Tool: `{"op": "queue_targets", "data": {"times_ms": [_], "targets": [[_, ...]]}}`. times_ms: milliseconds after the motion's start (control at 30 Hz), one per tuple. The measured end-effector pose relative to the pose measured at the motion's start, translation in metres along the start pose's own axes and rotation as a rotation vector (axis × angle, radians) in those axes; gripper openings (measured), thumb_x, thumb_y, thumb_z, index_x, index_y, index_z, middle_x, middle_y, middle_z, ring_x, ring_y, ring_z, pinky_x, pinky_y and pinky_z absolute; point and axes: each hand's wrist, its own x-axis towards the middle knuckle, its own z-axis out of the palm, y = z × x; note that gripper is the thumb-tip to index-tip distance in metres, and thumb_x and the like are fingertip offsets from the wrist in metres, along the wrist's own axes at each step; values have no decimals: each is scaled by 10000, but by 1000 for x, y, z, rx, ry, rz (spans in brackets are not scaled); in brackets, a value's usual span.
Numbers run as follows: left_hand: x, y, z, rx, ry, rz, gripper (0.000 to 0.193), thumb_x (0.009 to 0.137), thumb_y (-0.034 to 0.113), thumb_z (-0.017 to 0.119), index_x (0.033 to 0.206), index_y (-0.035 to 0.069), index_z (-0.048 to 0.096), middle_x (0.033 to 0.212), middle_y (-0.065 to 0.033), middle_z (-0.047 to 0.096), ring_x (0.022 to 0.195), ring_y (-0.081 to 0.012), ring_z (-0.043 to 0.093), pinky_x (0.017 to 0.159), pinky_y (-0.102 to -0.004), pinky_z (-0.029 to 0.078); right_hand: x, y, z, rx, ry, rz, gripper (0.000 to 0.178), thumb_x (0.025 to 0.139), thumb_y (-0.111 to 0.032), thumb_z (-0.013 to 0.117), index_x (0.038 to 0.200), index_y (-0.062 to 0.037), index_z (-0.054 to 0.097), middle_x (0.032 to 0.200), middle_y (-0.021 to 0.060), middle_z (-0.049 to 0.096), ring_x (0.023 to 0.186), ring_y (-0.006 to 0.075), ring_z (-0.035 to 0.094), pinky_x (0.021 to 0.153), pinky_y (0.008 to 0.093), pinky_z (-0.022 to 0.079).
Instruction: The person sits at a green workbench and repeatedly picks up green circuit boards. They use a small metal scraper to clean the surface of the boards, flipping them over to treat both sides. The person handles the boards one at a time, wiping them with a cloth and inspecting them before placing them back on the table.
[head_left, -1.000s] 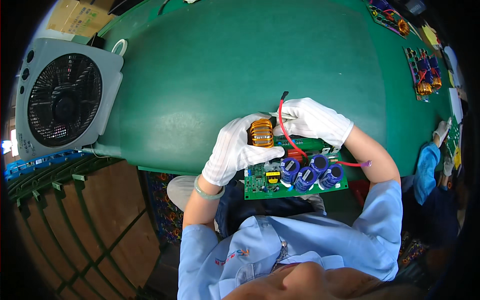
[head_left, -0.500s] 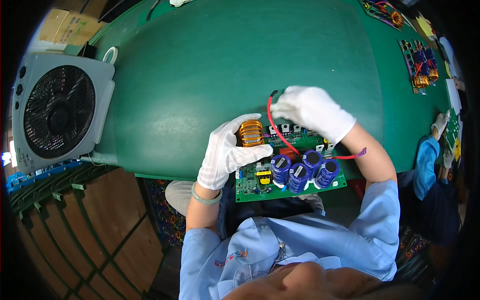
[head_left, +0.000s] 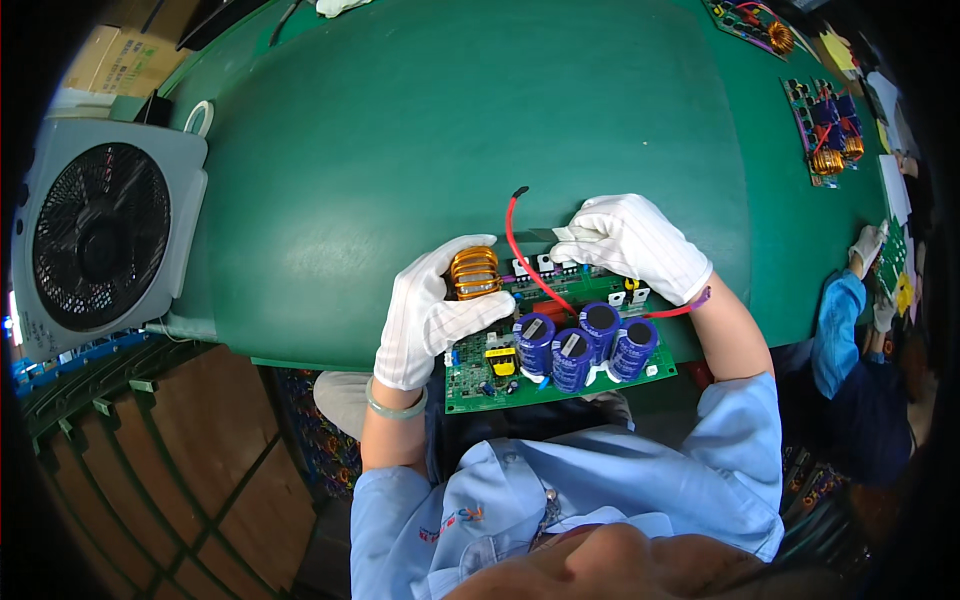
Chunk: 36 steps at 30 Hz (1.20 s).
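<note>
Circuit board: stiff green rectangular circuit board (head_left: 470,385), crowded with parts, at the near edge of the smooth green table (head_left: 400,150).
Handling: judged rigid, fairly weighty at the capacitors, fragile at leads; bare board edges look the safest hold.
Left hand: white striped fabric-gloved left hand (head_left: 412,320), thumb and fingers curled round the orange copper-wire-wound ring coil (head_left: 474,273).
Right hand: white striped fabric-gloved right hand (head_left: 635,245), fingertips narrowed, apparently pinching a thin dark flat strip (head_left: 540,236); its material cannot be told.
Capacitors: four glossy purple-blue cylinders (head_left: 571,360), grouped upright.
Lead: flexible red insulated wire (head_left: 519,257), arched, black-tipped.
</note>
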Motion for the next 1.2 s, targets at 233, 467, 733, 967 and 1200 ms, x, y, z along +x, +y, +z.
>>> {"op": "queue_targets", "data": {"times_ms": [233, 467, 733, 967, 1200], "targets": [[3, 4, 0, -6, -1, 20, 604, 688, 349, 883, 1128, -3, 665, 909, -121, 685, 817, -197, 660, 781, -331, 539, -2, 14, 0, -22, 218, -68, 429, 827, -443, 739, 707, -51, 611, 707, 121, 588, 673, 302, 586, 585, 410, 438], [2, 7, 0, -17, -7, -47, 619, 696, 367, 863, 1147, -5, 658, 926, -125, 686, 842, -194, 659, 809, -325, 533, -20, 33, -31, 129, -51, 20, 418, 789, -353, 768, 711, -10, 543, 645, 98, 504, 581, 218, 502, 548, 353, 401], [3, 11, 1, -62, -26, -62, 592, 712, 307, 847, 1168, -14, 646, 987, -114, 681, 908, -182, 644, 842, -323, 516, -15, 36, -24, -87, 1, 98, 415, 803, -263, 756, 665, 4, 470, 640, 144, 472, 627, 293, 575, 550, 395, 396], [2, 13, 1, -35, -11, -46, 604, 703, 323, 846, 1160, -17, 647, 990, -113, 682, 927, -182, 641, 856, -324, 509, -13, 28, -31, 158, -57, 113, 378, 854, -254, 742, 707, 39, 555, 698, 126, 576, 895, 215, 718, 624, 315, 468], [-1, 6, 4, 17, 9, -16, 583, 698, 322, 850, 1152, 11, 657, 995, -118, 689, 918, -214, 655, 852, -337, 510, 2, 12, -8, 110, 39, -110, 348, 817, -383, 712, 760, -44, 658, 796, 127, 635, 794, 310, 629, 672, 403, 487]]}}
